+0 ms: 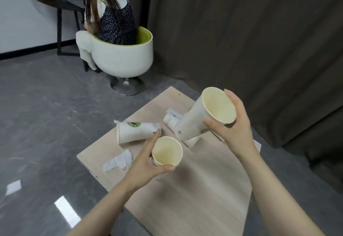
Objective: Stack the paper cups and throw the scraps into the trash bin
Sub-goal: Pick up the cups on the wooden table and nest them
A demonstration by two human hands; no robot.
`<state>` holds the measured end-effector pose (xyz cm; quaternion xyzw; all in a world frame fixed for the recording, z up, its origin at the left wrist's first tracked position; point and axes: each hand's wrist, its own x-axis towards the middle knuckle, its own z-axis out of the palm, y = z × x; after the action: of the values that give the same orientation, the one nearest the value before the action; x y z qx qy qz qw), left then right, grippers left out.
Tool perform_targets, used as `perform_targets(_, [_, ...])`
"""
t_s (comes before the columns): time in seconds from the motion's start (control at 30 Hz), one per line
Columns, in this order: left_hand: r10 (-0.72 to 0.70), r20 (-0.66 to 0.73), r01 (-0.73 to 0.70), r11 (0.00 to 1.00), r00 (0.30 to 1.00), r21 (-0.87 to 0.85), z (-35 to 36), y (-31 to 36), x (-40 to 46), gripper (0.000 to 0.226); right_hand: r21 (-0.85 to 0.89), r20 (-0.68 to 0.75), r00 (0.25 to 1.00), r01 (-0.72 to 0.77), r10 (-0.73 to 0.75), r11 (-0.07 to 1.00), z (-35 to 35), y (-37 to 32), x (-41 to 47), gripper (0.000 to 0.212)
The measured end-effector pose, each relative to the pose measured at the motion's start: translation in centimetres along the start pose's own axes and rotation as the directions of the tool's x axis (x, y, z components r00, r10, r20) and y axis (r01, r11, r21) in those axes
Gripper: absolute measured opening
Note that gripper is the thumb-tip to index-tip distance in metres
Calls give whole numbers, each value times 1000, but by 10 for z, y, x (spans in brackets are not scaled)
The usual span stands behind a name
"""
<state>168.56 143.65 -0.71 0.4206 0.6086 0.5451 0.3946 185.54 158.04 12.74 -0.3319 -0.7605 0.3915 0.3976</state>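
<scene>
Both hands are being held over the table (194, 189), each wrapped round a paper cup. The upright cup (167, 151) is being gripped near its rim by the left hand (146, 167), thumb on the near side and fingers on the far side, its mouth facing up and its inside showing nothing. The tilted cup (202, 117) is being held by the right hand (233, 124) just right of and above the first, its base pointing down-left toward the table and its open mouth, likewise bare inside, turned toward the camera. A third cup (136, 131) is lying on its side just beyond the left fingertips. A crumpled paper scrap (171, 119) is lying behind the tilted cup, and a torn paper scrap (118, 160) is lying left of the left hand.
</scene>
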Motion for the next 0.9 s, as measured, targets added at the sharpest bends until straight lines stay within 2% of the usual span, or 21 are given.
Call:
perform_targets(0.13, [-31, 23, 31, 999, 999, -7, 0, -4, -1, 109, 56, 124, 992, -36, 29, 998, 10, -8, -12, 90])
perform_targets(0.33, [-27, 56, 26, 1000, 998, 11, -7, -4, -3, 106, 95, 168, 985, -46, 30, 994, 13, -20, -10, 85])
perform_targets(0.47, [-23, 59, 23, 1000, 998, 7, -9, -2, -6, 113, 57, 338, 939, -85, 61, 995, 16, -12, -10, 81])
perform_targets(0.67, [28, 26, -28, 999, 999, 18, -10, 3, -10, 110, -6, 416, 898, -157, 145, 988, 45, 25, -28, 87])
perform_targets(0.8, [64, 5, -64, 998, 998, 5, -8, 12, -6, 105, -12, 486, 842, -260, 233, 965, 55, 45, -39, 100])
perform_targets(0.9, [75, 2, -75, 997, 997, -5, -6, 14, -3, 102, -7, 540, 795, -323, 275, 946, 58, 56, -46, 97])
